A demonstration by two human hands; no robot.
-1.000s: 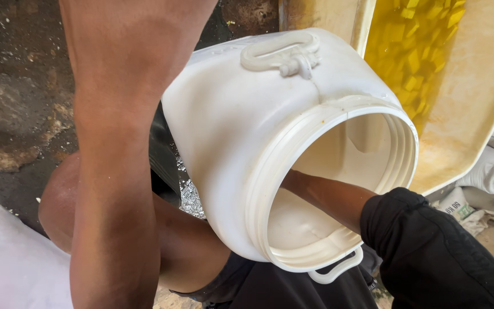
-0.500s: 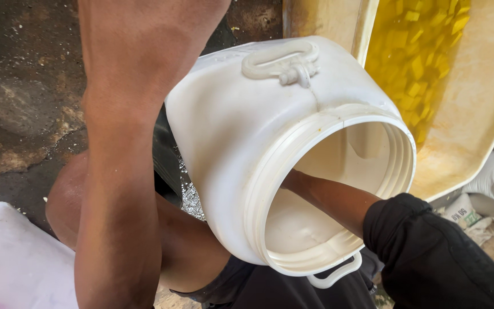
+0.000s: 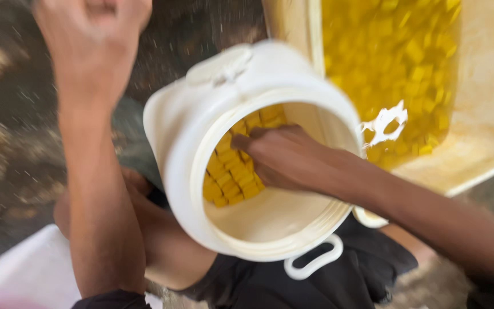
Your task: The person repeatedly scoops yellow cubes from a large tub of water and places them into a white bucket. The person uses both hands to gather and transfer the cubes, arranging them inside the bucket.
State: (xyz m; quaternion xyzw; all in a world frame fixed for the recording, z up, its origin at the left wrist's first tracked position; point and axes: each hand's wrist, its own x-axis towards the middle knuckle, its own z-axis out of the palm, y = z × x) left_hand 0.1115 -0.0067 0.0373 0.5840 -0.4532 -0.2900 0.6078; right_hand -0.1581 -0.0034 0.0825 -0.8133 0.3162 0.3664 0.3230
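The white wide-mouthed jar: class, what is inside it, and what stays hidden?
Inside the white jar lie yellow cubes, with the right hand reaching in. The hand covers whatever lies beneath it.

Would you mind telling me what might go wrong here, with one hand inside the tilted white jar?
The white jar lies tilted on the lap, mouth open, so the yellow cubes might slide out. The right hand is inside while the left hand is off it, so it may roll.
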